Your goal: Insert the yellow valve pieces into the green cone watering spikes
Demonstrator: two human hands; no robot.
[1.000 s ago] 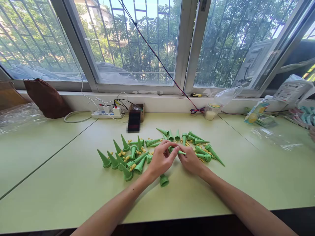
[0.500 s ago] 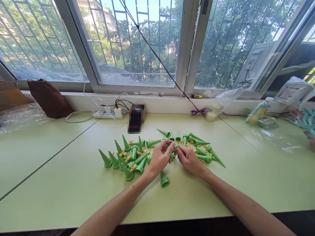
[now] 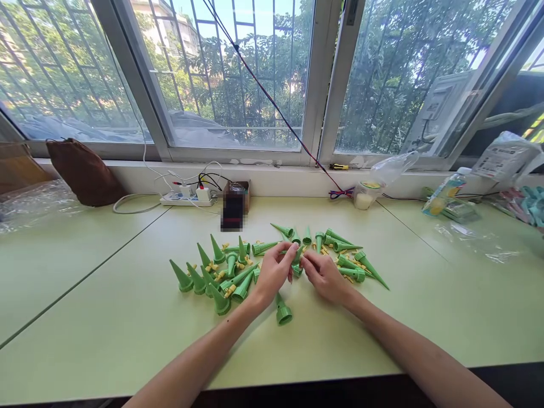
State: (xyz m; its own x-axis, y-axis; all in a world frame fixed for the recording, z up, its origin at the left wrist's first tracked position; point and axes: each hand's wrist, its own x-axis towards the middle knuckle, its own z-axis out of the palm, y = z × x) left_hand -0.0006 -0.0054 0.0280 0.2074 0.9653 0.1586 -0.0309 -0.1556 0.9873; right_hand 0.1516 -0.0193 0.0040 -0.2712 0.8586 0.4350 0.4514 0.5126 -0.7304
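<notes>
A green plastic cone spike (image 3: 298, 255) is pinched between the thumb and fingers of my left hand (image 3: 272, 272), its narrow end tilted upward. My right hand (image 3: 325, 275) is close beside it on the right, thumb and fingertips pressed together; whatever they hold is too small or hidden to make out. Below my left hand lies a loose green spike (image 3: 284, 311) with its hollow end toward me. Left of my hands, several green spikes (image 3: 221, 300) stand or lie among small yellow valves (image 3: 230, 290). More spikes (image 3: 351, 274) and yellow pieces lie to the right.
Along the back are a power strip (image 3: 187, 197), a small box (image 3: 243, 190) with a blurred dark item before it, and a clear jar (image 3: 364, 195). A brown pouch (image 3: 83, 170) stands at left, a bottle (image 3: 446, 192) at right. The table's front edge (image 3: 306, 381) is near me.
The spike in my left hand has turned from pointing right to a more upright tilt. My right fingertips have shifted slightly down and left.
</notes>
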